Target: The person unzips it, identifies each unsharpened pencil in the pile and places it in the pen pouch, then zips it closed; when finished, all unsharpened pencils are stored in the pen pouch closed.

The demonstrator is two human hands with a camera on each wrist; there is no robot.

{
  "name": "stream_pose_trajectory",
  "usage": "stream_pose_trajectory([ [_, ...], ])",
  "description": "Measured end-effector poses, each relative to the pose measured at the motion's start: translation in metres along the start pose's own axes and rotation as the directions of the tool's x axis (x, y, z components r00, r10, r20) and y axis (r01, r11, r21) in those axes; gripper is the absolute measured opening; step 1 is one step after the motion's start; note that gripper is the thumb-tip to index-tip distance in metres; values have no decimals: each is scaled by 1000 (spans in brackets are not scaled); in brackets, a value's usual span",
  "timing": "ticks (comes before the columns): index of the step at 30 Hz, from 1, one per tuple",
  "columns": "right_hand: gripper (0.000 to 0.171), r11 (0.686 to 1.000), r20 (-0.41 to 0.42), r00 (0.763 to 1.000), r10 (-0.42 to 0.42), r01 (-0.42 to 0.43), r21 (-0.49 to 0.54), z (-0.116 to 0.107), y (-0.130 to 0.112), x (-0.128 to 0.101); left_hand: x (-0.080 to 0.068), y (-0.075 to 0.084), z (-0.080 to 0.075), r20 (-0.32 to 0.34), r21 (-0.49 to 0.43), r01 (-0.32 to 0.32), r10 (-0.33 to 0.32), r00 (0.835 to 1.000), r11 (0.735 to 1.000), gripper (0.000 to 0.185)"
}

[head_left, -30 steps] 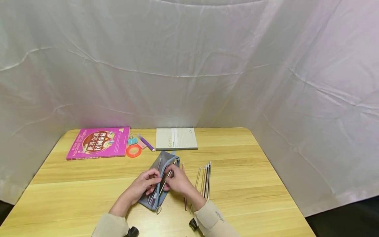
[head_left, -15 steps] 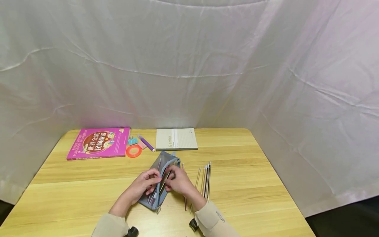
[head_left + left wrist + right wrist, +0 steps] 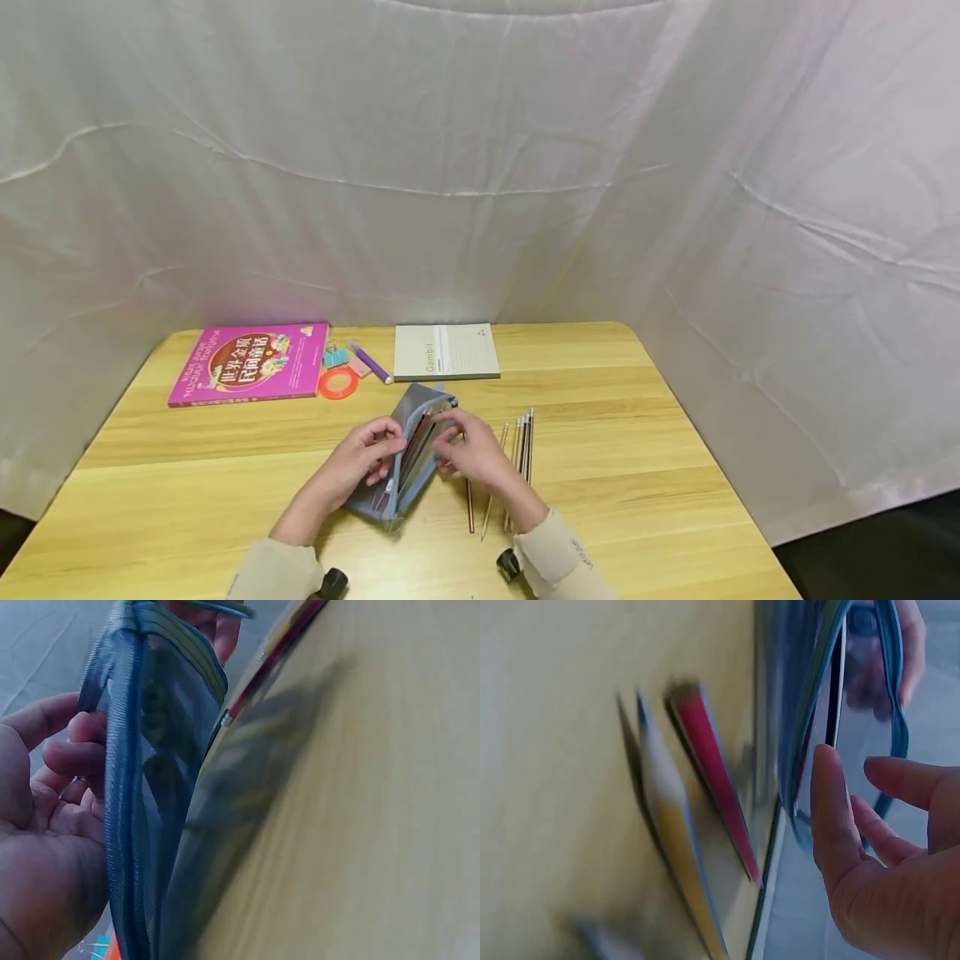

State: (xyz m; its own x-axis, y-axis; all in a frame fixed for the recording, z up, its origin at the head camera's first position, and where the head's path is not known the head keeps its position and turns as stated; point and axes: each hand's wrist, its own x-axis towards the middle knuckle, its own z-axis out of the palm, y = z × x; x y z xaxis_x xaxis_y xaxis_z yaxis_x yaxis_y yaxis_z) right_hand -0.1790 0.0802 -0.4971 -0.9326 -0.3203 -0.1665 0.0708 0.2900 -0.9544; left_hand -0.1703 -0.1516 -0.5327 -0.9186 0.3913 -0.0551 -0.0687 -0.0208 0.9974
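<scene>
Lying near the front middle of the wooden tabletop (image 3: 637, 467), the grey-blue mesh pencil case (image 3: 408, 467) is the thing both hands work on, its mouth pulled wide with pencils showing inside. The left hand (image 3: 363, 454) has its grip curled round the case's left edge, the fingers (image 3: 75, 754) hooked over the zipper rim as the left wrist view shows. The right hand (image 3: 472, 450) sits at the case's right edge; in the right wrist view its fingers (image 3: 832, 817) are loosely spread and fairly straight, one fingertip just beside the open rim, pinching nothing that can be made out. Just right of the case lies a row of loose pencils (image 3: 521, 442), with one red pencil (image 3: 469, 504) closest to it, partly under the right hand. Behind the case lies a pale notebook (image 3: 446, 352). Further left of that are a purple pen (image 3: 369, 363), an orange tape ring (image 3: 338, 382), and a pink book (image 3: 251, 362).
</scene>
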Motion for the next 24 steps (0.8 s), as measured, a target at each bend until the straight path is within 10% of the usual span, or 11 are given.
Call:
stream_pose_trajectory([
  [10, 37, 999, -78, 996, 47, -48, -17, -42, 10, 8, 0, 11, -5, -84, -70, -49, 43, 996, 996, 20],
  [24, 46, 960, -48, 996, 74, -84, -266, -35, 22, 17, 1, 28, -6, -127, -75, -78, 68, 990, 994, 14],
])
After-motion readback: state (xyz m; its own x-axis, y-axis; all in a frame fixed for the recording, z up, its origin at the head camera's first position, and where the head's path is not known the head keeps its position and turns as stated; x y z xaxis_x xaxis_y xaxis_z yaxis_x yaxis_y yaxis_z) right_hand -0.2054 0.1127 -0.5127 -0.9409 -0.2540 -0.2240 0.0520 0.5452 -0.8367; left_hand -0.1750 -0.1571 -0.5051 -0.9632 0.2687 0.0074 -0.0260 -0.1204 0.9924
